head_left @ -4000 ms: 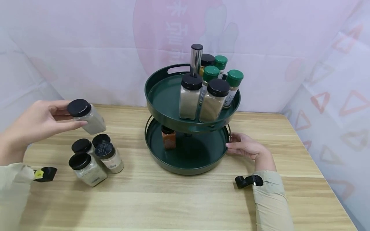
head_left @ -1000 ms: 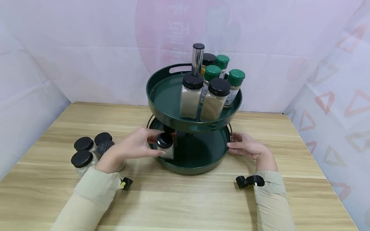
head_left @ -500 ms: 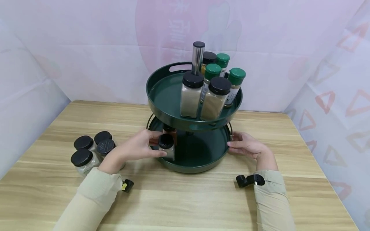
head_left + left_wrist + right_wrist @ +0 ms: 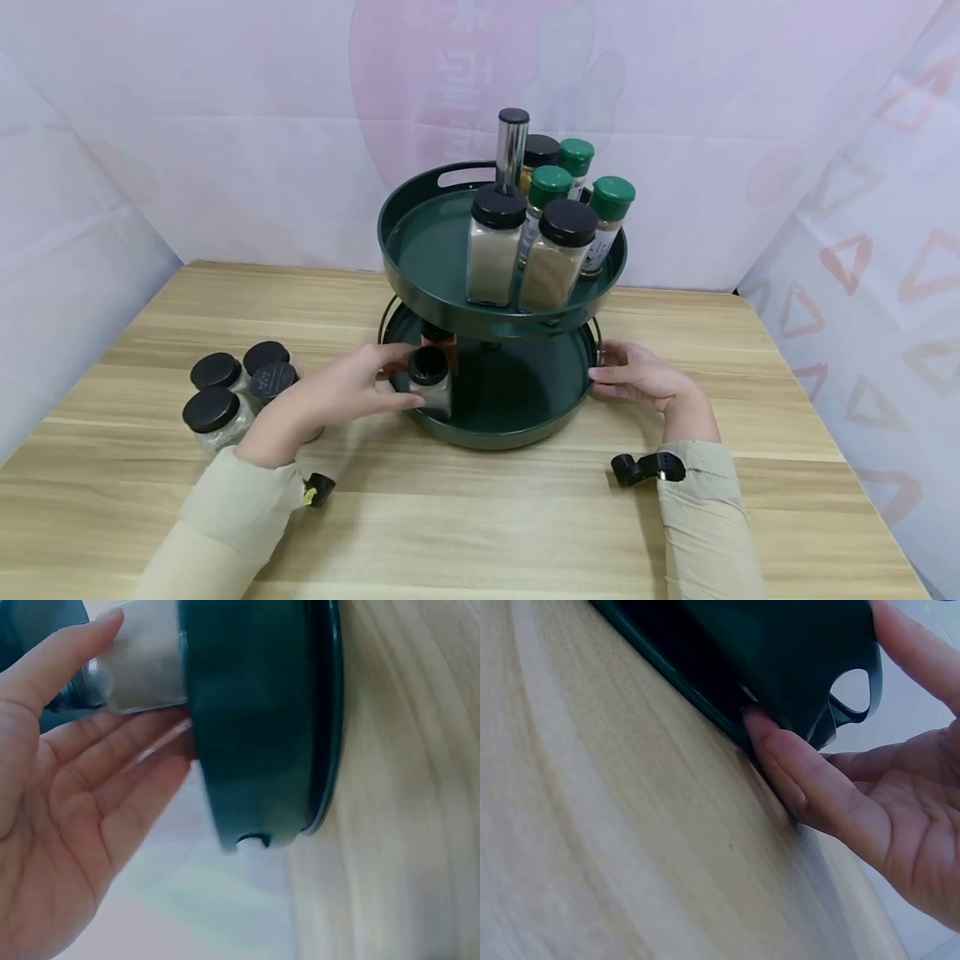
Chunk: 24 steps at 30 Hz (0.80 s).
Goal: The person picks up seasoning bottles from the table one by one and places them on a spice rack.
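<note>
A clear spice jar (image 4: 431, 394) with a black lid stands on the lower tier of a dark green two-tier turntable (image 4: 491, 439). Around its left side is my left hand (image 4: 330, 392), thumb in front and fingers behind. In the left wrist view those fingers are nearly straight and loose beside the jar (image 4: 146, 656). A red-orange spice jar (image 4: 452, 352) stands just behind, partly hidden. My right hand (image 4: 637, 379) grips the right side of the lower tier; the right wrist view shows fingers (image 4: 817, 776) at its base and the thumb on its wall.
Several black-lidded jars (image 4: 213, 408) are grouped on the wooden table (image 4: 480, 525) at left, partly behind the left forearm. Black- and green-lidded jars (image 4: 551, 267) crowd the right half of the upper tier, beside a metal post (image 4: 512, 154). A white cloth hangs behind.
The left hand has brought the clear jar from above the left group to the lower tier. Over the last half second its thumb has drawn slightly left. The right hand has stayed put.
</note>
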### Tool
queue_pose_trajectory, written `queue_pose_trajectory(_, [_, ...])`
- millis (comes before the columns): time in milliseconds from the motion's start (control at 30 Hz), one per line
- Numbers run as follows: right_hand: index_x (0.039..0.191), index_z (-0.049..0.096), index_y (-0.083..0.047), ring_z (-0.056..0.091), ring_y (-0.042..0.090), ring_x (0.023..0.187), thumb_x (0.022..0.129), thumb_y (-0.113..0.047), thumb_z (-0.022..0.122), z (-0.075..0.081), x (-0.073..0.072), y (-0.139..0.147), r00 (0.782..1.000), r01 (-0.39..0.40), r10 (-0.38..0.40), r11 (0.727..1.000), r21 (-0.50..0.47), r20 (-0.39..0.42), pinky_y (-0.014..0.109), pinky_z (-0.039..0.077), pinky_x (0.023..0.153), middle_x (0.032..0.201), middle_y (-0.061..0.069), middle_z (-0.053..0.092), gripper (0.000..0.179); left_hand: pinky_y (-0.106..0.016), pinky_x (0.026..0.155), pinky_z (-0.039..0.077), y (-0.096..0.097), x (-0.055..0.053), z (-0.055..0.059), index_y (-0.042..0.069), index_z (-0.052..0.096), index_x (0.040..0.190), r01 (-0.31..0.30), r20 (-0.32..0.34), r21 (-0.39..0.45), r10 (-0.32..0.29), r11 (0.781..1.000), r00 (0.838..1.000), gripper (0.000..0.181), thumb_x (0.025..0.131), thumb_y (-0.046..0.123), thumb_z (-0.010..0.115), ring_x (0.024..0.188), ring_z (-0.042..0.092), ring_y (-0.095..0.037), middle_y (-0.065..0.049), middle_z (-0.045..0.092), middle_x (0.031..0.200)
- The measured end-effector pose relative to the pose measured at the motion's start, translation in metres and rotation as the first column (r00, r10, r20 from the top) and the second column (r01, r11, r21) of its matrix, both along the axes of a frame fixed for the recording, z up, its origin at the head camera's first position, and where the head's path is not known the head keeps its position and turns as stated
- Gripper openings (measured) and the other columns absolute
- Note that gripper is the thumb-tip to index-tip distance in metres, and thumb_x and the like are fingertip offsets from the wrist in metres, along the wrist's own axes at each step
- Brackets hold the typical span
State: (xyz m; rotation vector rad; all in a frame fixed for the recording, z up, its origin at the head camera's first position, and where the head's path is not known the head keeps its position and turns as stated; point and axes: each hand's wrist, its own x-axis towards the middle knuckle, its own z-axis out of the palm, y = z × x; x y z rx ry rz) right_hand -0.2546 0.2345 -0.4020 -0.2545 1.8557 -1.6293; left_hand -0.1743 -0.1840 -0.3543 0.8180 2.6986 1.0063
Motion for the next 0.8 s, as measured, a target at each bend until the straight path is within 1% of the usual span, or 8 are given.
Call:
queue_pose_trajectory(133, [0.154, -0.004, 0.010, 0.055, 0.009, 0.114, 0.096, -0.008, 0.062, 0.000, 0.001, 0.000, 1.000, 0.007, -0.007, 1.000, 0.001, 0.000, 0.021, 0.054, 0.096, 0.159, 0.035, 0.010, 0.090, -0.051, 0.101, 0.052, -0.011, 0.014, 0.010, 0.007, 0.056, 0.137, -0.052, -0.047, -0.019, 0.051, 0.998, 0.998, 0.052, 0.093, 0.031, 0.070, 0.123, 0.061, -0.028, -0.009, 0.064, 0.133])
queue_pose_trajectory(300, [0.154, -0.003, 0.009, 0.055, 0.009, 0.114, 0.095, -0.009, 0.063, 0.001, 0.000, -0.001, 1.000, 0.004, -0.003, 1.000, 0.004, -0.003, 0.021, 0.054, 0.096, 0.159, 0.034, 0.012, 0.090, -0.049, 0.099, 0.054, -0.030, 0.039, 0.029, 0.011, 0.056, 0.139, -0.102, -0.145, -0.016, 0.099, 0.995, 0.984, 0.049, 0.096, 0.033, 0.066, 0.128, 0.059, -0.027, -0.006, 0.060, 0.140])
queue_pose_trajectory(367, [0.154, -0.003, 0.009, 0.056, 0.009, 0.113, 0.095, -0.009, 0.063, 0.001, 0.000, -0.001, 1.000, 0.002, -0.002, 1.000, 0.005, -0.003, 0.022, 0.054, 0.097, 0.159, 0.034, 0.013, 0.091, -0.045, 0.097, 0.056, -0.039, 0.048, 0.037, 0.014, 0.056, 0.139, -0.122, -0.210, -0.022, 0.115, 0.992, 0.971, 0.048, 0.096, 0.031, 0.067, 0.125, 0.062, -0.022, -0.003, 0.061, 0.140])
queue_pose_trajectory(467, [0.154, -0.004, 0.009, 0.056, 0.009, 0.113, 0.095, -0.009, 0.063, 0.001, -0.001, -0.001, 1.000, -0.003, 0.003, 1.000, 0.006, -0.008, 0.023, 0.053, 0.098, 0.159, 0.034, 0.013, 0.090, -0.023, 0.095, 0.055, -0.055, 0.058, 0.043, 0.019, 0.058, 0.138, -0.148, -0.313, 0.017, 0.146, 0.989, 0.938, 0.047, 0.093, 0.020, 0.071, 0.119, 0.062, -0.004, 0.000, 0.064, 0.136])
queue_pose_trajectory(533, [0.154, -0.003, 0.009, 0.056, 0.008, 0.113, 0.095, -0.009, 0.063, 0.001, -0.002, -0.001, 1.000, 0.001, -0.001, 1.000, 0.011, -0.010, 0.023, 0.053, 0.098, 0.159, 0.034, 0.014, 0.090, -0.011, 0.094, 0.051, -0.068, 0.063, 0.045, 0.021, 0.059, 0.137, -0.169, -0.367, 0.062, 0.180, 0.984, 0.913, 0.051, 0.089, 0.010, 0.073, 0.116, 0.059, 0.007, 0.005, 0.065, 0.133])
queue_pose_trajectory(600, [0.154, -0.003, 0.009, 0.056, 0.008, 0.112, 0.095, -0.009, 0.062, 0.000, -0.002, 0.000, 1.000, -0.001, 0.001, 1.000, 0.010, -0.009, 0.023, 0.053, 0.098, 0.158, 0.035, 0.015, 0.090, -0.002, 0.094, 0.044, -0.082, 0.068, 0.046, 0.020, 0.061, 0.136, -0.200, -0.371, 0.127, 0.234, 0.971, 0.899, 0.052, 0.088, 0.002, 0.073, 0.115, 0.057, 0.014, 0.009, 0.065, 0.131])
queue_pose_trajectory(667, [0.154, -0.002, 0.009, 0.057, 0.007, 0.112, 0.095, -0.008, 0.062, 0.000, -0.002, 0.000, 1.000, -0.001, 0.001, 1.000, 0.007, -0.008, 0.023, 0.053, 0.098, 0.158, 0.035, 0.016, 0.089, -0.002, 0.090, 0.046, -0.099, 0.071, 0.044, 0.016, 0.062, 0.134, -0.251, -0.339, 0.188, 0.303, 0.950, 0.891, 0.050, 0.089, -0.002, 0.070, 0.111, 0.059, 0.015, 0.014, 0.066, 0.129])
queue_pose_trajectory(800, [0.154, -0.003, 0.009, 0.056, 0.009, 0.114, 0.095, -0.008, 0.062, -0.001, -0.001, 0.000, 1.000, 0.002, -0.002, 1.000, 0.003, -0.002, 0.023, 0.053, 0.098, 0.158, 0.034, 0.015, 0.089, 0.001, 0.086, 0.045, -0.132, 0.072, 0.038, 0.011, 0.062, 0.134, -0.365, -0.247, 0.245, 0.422, 0.898, 0.872, 0.041, 0.095, 0.002, 0.063, 0.107, 0.060, 0.017, 0.021, 0.064, 0.127])
